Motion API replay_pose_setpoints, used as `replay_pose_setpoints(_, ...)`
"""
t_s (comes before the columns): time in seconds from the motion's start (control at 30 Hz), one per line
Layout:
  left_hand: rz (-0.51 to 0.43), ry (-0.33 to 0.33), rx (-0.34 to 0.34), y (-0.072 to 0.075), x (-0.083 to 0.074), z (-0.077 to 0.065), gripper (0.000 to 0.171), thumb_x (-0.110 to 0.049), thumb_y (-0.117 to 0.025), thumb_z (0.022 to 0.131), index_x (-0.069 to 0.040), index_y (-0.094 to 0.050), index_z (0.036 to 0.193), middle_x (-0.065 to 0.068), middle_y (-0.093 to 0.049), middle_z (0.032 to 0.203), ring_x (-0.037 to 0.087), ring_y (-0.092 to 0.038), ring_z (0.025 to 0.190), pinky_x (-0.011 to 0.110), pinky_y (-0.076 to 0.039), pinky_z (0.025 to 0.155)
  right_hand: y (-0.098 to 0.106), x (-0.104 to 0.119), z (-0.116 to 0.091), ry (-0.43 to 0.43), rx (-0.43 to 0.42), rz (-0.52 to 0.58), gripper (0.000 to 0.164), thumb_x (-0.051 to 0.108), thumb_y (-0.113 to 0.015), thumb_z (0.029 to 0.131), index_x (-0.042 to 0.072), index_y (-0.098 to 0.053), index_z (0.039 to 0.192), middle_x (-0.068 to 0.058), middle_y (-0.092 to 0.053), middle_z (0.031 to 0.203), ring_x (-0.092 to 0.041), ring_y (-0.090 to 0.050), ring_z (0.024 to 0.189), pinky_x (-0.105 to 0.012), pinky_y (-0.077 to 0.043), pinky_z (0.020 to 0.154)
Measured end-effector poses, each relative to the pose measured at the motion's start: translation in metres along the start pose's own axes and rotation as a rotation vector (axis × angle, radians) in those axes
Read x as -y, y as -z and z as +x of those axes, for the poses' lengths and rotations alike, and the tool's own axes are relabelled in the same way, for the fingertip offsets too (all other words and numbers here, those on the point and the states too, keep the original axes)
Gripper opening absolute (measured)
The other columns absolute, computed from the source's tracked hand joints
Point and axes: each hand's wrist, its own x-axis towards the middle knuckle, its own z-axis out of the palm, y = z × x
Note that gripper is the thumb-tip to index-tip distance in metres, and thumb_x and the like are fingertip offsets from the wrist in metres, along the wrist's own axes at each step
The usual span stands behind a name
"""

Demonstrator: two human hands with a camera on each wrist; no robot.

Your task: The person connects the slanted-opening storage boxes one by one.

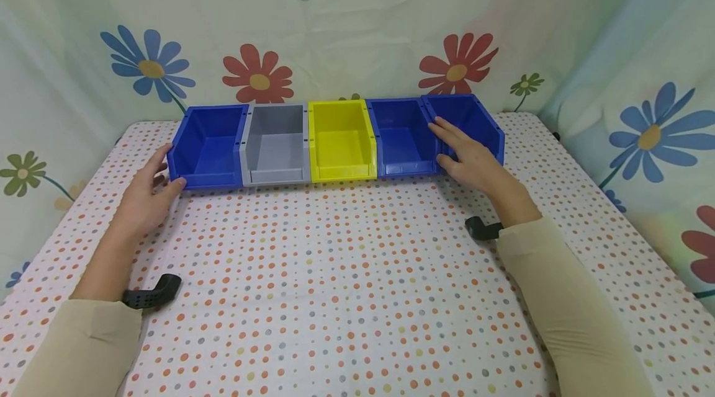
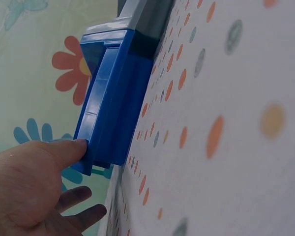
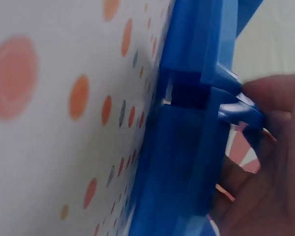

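Note:
Five open-fronted storage bins stand side by side in a row: a left blue bin (image 1: 209, 146), a grey bin (image 1: 279, 142), a yellow bin (image 1: 341, 139), another blue bin (image 1: 402, 136) and the far-right blue bin (image 1: 475, 118). My left hand (image 1: 146, 192) touches the outer front corner of the left blue bin; in the left wrist view its thumb rests on the front lip and other fingers hang loose. At the wall where the two right-hand blue bins meet, my right hand (image 1: 475, 161) pinches the far-right bin's edge. Its fingers partly hide that bin.
Under the bins lies a dotted tablecloth (image 1: 335, 291). A flower-printed curtain (image 1: 357, 31) hangs right behind the row and along both sides. Black wrist devices (image 1: 153, 293) sit on both forearms, above the cloth.

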Motion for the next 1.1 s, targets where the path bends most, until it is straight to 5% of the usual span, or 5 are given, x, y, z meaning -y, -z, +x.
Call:
replay_pose_setpoints(0.53,0.015,-0.006,-0.014,0.007,0.005,-0.006,0.071,-0.039,-0.041,0.111,-0.038,0.003,0.166,0.031,-0.012,0.169,0.060,-0.023,0.150,0.079,-0.026,0.114,-0.007,0.009,0.002,-0.086,0.103,-0.028,0.092,0.053,-0.050,0.105,0.031,0.017,0.164,0.007,0.018,0.173,-0.046,-0.009,0.159,-0.071,-0.018,0.123)
replay_pose_setpoints(0.87,-0.050,-0.037,0.006,-0.010,0.006,-0.007,0.072,-0.039,-0.043,0.110,-0.031,-0.001,0.168,0.031,-0.010,0.170,0.061,-0.022,0.150,0.079,-0.026,0.114,-0.006,0.009,-0.011,-0.102,-0.006,0.004,0.081,0.047,-0.050,0.107,0.018,-0.005,0.168,-0.012,0.000,0.176,-0.046,-0.008,0.160,-0.073,-0.015,0.123)
replay_pose_setpoints(1.1,0.121,-0.084,-0.016,-0.013,-0.009,-0.013,0.080,-0.051,-0.038,0.108,-0.015,0.001,0.168,0.033,0.004,0.169,0.060,-0.002,0.154,0.085,-0.015,0.113,-0.008,0.023,-0.015,-0.061,-0.130,-0.012,0.077,0.044,-0.050,0.108,0.014,-0.013,0.168,-0.019,-0.005,0.174,-0.054,-0.010,0.157,-0.078,-0.018,0.119)
